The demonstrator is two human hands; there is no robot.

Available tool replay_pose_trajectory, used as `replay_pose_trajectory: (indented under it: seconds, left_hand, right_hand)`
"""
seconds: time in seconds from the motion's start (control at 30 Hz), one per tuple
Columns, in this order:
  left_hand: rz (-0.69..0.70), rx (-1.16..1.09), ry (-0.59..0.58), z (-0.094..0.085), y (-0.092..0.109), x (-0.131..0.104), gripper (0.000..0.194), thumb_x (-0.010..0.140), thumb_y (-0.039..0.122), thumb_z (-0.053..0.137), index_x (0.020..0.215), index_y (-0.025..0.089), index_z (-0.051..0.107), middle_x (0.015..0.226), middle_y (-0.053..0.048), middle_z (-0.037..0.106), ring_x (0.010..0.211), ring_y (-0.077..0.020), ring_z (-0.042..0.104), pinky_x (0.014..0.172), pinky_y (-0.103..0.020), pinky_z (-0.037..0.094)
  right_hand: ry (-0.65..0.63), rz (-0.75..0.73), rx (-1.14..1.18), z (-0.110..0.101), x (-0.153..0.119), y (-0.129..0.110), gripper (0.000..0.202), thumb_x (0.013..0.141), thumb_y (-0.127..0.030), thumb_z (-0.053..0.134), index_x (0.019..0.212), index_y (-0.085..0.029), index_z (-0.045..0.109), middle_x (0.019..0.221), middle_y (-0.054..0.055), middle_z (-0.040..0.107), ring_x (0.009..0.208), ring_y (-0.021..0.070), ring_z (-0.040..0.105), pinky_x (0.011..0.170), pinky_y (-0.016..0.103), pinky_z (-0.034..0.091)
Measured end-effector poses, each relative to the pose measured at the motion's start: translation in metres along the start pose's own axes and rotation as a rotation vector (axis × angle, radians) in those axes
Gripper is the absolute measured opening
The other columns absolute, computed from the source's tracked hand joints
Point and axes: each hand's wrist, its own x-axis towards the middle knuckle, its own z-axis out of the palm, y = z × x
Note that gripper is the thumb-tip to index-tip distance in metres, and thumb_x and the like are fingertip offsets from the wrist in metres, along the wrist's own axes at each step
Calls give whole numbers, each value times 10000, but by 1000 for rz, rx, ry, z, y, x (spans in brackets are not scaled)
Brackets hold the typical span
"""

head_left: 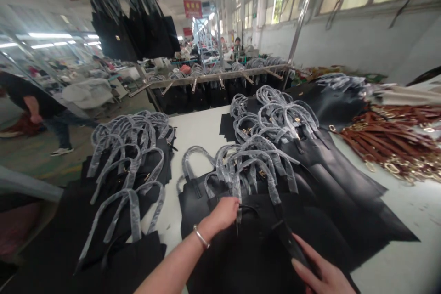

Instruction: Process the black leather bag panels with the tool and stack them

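Note:
Black bags (241, 248) with plastic-wrapped handles (267, 174) lie in an overlapping pile in front of me. My left hand (225, 211), with a bracelet on its wrist, is closed at the base of a wrapped handle near the top edge of the nearest bag; what its fingers grip is too small to make out. At the lower right, my right hand (320, 268) holds a dark strip-like piece (292, 245) between thumb and fingers, over the same bag. A thin black strap (250, 209) curves beside my left hand.
More wrapped-handle bags (127, 202) are piled at the left of the white table (198, 126). Brown straps with gold clasps (396, 142) lie at the right. A metal rack (220, 76) stands beyond, black bags (134, 32) hang above, and a person (37, 105) is at far left.

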Motion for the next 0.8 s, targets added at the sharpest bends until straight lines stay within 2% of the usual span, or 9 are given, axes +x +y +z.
replay_pose_trajectory:
  seconds: [0.07, 0.13, 0.2, 0.3, 0.43, 0.53, 0.67, 0.73, 0.8]
  left_hand:
    - [-94, -81, -98, 1, -13, -18, 187, 846, 270, 486, 786, 155, 619, 693, -45, 624, 637, -181, 617, 673, -320, 484]
    - [-162, -226, -167, 11, -24, -36, 237, 861, 343, 478, 876, 142, 602, 728, -50, 642, 574, -150, 605, 604, -297, 487]
    - [-201, -480, -186, 29, -32, -50, 315, 845, 423, 527, 944, 128, 580, 779, -70, 655, 593, -139, 612, 622, -301, 497]
    - [-201, -831, -145, 57, -37, -64, 445, 771, 491, 641, 974, 99, 583, 808, -89, 651, 643, -141, 613, 677, -325, 503]
    - [-99, -873, -83, 80, -34, -73, 503, 758, 505, 659, 1014, 74, 625, 779, -75, 632, 672, -142, 583, 640, -284, 471]
    - [-32, -878, -62, 85, -29, -77, 483, 767, 496, 649, 979, 62, 646, 818, -98, 640, 667, -140, 567, 566, -244, 410]
    - [-75, -978, 1, 87, -23, -81, 495, 752, 476, 668, 1031, 69, 642, 812, -92, 639, 636, -129, 545, 531, -229, 373]
    - [-100, -1054, 5, 88, -21, -81, 414, 758, 425, 668, 974, 72, 662, 734, -62, 609, 590, -110, 511, 510, -216, 354]
    - [-148, -1146, -21, 89, -19, -80, 306, 757, 352, 665, 872, 68, 678, 705, -55, 587, 553, -90, 475, 491, -205, 334]
  right_hand:
    - [-38, 12, 23, 4, -2, -7, 702, 792, -516, 567, 1421, -239, 425, 582, -35, 642, 498, 164, 612, 470, 233, 494]
    - [-94, 28, 48, 7, -4, -12, 677, 806, -502, 561, 1419, -249, 422, 566, -45, 614, 500, 153, 605, 456, 223, 473]
    - [-167, 58, 88, 10, -8, -18, 669, 816, -487, 555, 1424, -248, 408, 581, -46, 611, 498, 143, 599, 434, 213, 451]
    - [-272, 84, 173, 14, -14, -26, 676, 816, -464, 565, 1425, -224, 398, 653, -30, 639, 489, 120, 584, 418, 199, 429]
    - [-384, 85, 260, 17, -13, -41, 684, 812, -466, 579, 1415, -195, 406, 670, -17, 656, 465, 105, 570, 413, 194, 422]
    - [-353, 98, 290, 18, -9, -53, 729, 798, -466, 590, 1425, -160, 380, 604, -18, 648, 447, 110, 565, 407, 193, 419]
    - [-322, 108, 316, 17, -10, -56, 707, 805, -439, 596, 1423, -174, 377, 640, -8, 673, 447, 103, 567, 401, 184, 415]
    - [-357, 116, 344, 17, -12, -51, 674, 804, -437, 607, 1401, -192, 411, 697, 2, 690, 449, 99, 572, 397, 183, 415]
    - [-328, 102, 361, 17, -11, -45, 683, 794, -455, 613, 1393, -190, 419, 705, 6, 692, 450, 103, 578, 391, 185, 416]
